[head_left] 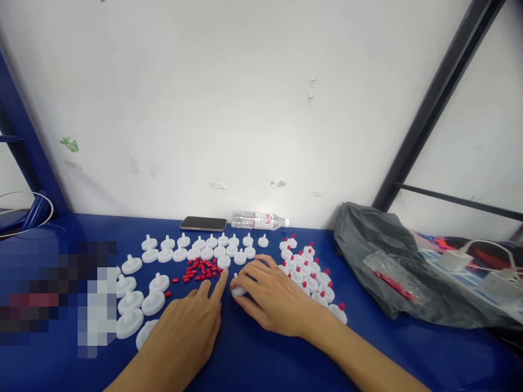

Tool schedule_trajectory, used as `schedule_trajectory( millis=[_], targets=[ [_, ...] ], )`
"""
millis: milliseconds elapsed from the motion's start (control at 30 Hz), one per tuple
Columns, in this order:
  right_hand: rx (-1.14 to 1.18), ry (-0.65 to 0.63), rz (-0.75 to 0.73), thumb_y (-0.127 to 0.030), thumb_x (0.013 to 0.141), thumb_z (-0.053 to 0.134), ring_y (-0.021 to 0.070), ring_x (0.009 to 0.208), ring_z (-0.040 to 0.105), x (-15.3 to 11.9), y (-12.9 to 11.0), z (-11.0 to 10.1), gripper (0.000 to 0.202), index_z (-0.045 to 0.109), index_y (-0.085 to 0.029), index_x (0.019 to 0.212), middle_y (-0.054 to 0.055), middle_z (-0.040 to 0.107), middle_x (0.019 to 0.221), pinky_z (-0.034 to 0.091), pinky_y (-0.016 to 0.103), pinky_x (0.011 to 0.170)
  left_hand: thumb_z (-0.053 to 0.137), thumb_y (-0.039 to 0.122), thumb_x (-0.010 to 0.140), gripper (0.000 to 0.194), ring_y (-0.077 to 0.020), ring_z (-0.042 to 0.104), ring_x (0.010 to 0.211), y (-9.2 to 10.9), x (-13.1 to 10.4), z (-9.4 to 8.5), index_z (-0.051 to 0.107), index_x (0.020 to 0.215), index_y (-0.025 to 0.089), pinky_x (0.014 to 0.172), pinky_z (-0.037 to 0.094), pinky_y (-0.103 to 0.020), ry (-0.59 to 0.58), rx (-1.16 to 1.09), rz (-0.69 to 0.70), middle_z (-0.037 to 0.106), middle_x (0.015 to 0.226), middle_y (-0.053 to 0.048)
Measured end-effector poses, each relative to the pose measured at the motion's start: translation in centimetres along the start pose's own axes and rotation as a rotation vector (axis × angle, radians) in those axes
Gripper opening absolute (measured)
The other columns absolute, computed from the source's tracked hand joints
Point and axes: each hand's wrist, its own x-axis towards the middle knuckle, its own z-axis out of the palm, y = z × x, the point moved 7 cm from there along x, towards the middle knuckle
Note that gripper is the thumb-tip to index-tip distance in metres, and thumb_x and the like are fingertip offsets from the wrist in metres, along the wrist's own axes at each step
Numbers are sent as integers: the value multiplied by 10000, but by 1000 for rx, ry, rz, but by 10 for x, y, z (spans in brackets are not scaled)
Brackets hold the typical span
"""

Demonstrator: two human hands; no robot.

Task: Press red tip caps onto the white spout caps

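My right hand [272, 296] curves its fingers around a white round piece with a short stem [237, 289], which rests at the blue table's surface. Beside it my left hand [194, 313] reaches forward with its index finger stretched out and the other fingers partly bent. That fingertip is by a red cap [220, 270] at the edge of a loose pile of small red caps [201, 269]; I see nothing held in this hand. Just beyond the fingertip stands another white stemmed piece [224, 262]. To the right are several white pieces with red caps on their stems [311, 283].
Uncapped white pieces [131, 264] stand at the left and back. A phone [203, 224] and a plastic bottle [257, 220] lie along the wall. At right are a grey plastic bag [368, 239], a clear packet with red contents [394, 283] and a power strip [461, 272].
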Motion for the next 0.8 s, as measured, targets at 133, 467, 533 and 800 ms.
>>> schedule_trajectory(
  millis=[133,467,533,800],
  targets=[
    [-4,1,0,-271,1064,512,206,1041,630,-1,1,-2,192,649,-203,1180,60,687,1076,353,449,1155,298,68,999,601,-326,762,1044,-1,0,5,408,1587,124,788,652,-471,-38,35,-1,686,1337,-248],
    [-10,43,14,-261,1066,504,207,1063,626,-4,7,-9,195,652,-200,1177,68,685,1114,361,425,1144,311,29,995,585,-311,783,925,8,0,-8,516,1518,190,751,644,-483,-90,24,105,750,1193,-158],
    [-11,54,13,-252,1065,508,204,1060,623,-4,8,-11,192,656,-206,1178,59,688,1108,356,419,1146,313,48,1012,523,-306,783,910,11,-1,-14,625,1397,216,755,641,-488,-93,15,128,759,1165,-126],
    [-4,49,3,-252,1059,524,201,1034,615,-4,8,-16,194,679,-192,1158,53,683,1083,370,416,1109,401,203,1070,356,-315,772,1013,8,2,-10,644,1329,233,724,655,-465,7,45,77,727,1274,-127]
  ],
)
